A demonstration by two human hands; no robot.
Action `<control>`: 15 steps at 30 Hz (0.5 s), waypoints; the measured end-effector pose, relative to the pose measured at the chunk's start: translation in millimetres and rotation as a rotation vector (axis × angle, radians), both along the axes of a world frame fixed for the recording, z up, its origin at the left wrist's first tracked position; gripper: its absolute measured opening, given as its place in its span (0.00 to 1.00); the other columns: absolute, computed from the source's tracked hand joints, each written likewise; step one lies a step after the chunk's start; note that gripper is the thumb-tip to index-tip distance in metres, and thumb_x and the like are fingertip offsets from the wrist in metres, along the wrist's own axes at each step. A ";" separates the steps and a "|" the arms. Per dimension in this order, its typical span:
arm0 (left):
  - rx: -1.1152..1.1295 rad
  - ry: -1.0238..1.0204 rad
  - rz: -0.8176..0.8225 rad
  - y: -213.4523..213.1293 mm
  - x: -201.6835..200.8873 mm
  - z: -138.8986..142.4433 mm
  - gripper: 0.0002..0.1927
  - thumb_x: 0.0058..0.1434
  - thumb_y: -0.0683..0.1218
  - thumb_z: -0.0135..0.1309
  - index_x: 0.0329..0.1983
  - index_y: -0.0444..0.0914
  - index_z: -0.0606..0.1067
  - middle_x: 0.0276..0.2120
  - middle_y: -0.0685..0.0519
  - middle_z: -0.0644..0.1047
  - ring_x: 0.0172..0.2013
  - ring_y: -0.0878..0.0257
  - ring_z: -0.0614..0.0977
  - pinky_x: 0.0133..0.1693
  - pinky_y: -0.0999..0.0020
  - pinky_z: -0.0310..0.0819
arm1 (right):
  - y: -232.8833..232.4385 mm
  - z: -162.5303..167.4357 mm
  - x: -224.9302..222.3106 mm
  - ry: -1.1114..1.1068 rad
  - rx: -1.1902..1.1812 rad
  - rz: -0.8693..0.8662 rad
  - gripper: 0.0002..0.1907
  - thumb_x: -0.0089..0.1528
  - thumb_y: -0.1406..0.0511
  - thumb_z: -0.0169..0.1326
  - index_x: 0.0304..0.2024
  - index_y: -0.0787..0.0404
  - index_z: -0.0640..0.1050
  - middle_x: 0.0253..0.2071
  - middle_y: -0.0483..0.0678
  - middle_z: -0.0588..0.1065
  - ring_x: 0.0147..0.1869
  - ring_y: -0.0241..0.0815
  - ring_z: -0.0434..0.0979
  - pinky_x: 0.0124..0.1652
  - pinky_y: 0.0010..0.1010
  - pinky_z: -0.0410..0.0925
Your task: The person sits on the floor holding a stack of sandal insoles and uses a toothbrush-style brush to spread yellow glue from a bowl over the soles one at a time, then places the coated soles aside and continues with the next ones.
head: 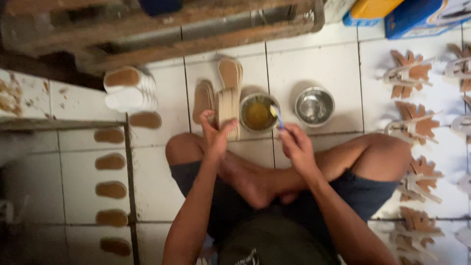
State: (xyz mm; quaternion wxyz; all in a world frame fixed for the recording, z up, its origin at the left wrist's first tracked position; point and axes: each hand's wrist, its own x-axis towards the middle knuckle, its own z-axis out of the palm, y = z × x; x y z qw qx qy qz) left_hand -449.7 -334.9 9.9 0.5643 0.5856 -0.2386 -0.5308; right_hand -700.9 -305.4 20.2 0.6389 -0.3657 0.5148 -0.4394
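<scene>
head view: at frame centre the left hand (214,133) grips a stack of tan insoles (227,112) stood on edge. just right of it, the right hand (296,145) is closed on a blue-handled brush (277,117), whose tip sits over a metal bowl of yellowish glue (258,114). the bristles are blurred. the strap pieces (411,74) at the right edge are cut off.
</scene>
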 end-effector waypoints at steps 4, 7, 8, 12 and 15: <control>-0.185 -0.460 -0.119 73.3 -24.3 45.5 0.39 0.49 0.44 0.69 0.59 0.39 0.59 0.52 0.45 0.69 0.51 0.56 0.75 0.53 0.58 0.73 | -13.1 35.2 49.8 0.225 -0.128 0.148 0.19 0.63 0.65 0.65 0.55 0.66 0.80 0.39 0.43 0.75 0.38 0.29 0.69 0.37 0.23 0.67; -0.172 -0.857 -0.105 98.7 -34.0 76.2 0.39 0.47 0.47 0.72 0.57 0.38 0.62 0.50 0.44 0.73 0.51 0.53 0.76 0.51 0.55 0.74 | -6.7 66.6 72.8 0.114 -0.186 0.190 0.24 0.62 0.67 0.65 0.58 0.69 0.77 0.48 0.45 0.77 0.49 0.31 0.74 0.49 0.25 0.70; -0.143 -0.948 -0.098 103.1 -32.0 84.1 0.40 0.46 0.48 0.73 0.57 0.38 0.63 0.49 0.44 0.74 0.51 0.52 0.77 0.50 0.54 0.74 | -3.4 76.1 77.4 0.038 -0.209 0.199 0.26 0.61 0.67 0.64 0.61 0.69 0.75 0.52 0.46 0.78 0.53 0.32 0.76 0.53 0.26 0.70; -0.261 -0.789 -0.269 118.5 -9.6 98.8 0.47 0.46 0.51 0.71 0.64 0.37 0.58 0.54 0.40 0.73 0.51 0.45 0.76 0.51 0.47 0.74 | 8.1 106.3 75.0 -0.048 -0.204 0.204 0.32 0.59 0.69 0.62 0.65 0.69 0.69 0.55 0.45 0.76 0.57 0.33 0.75 0.56 0.26 0.69; -0.059 0.164 -0.478 126.8 8.2 93.1 0.52 0.51 0.54 0.69 0.72 0.38 0.52 0.56 0.41 0.72 0.54 0.48 0.77 0.53 0.50 0.77 | 14.7 119.6 57.6 -0.103 -0.202 0.325 0.30 0.60 0.71 0.62 0.65 0.70 0.72 0.53 0.47 0.77 0.54 0.35 0.76 0.55 0.27 0.70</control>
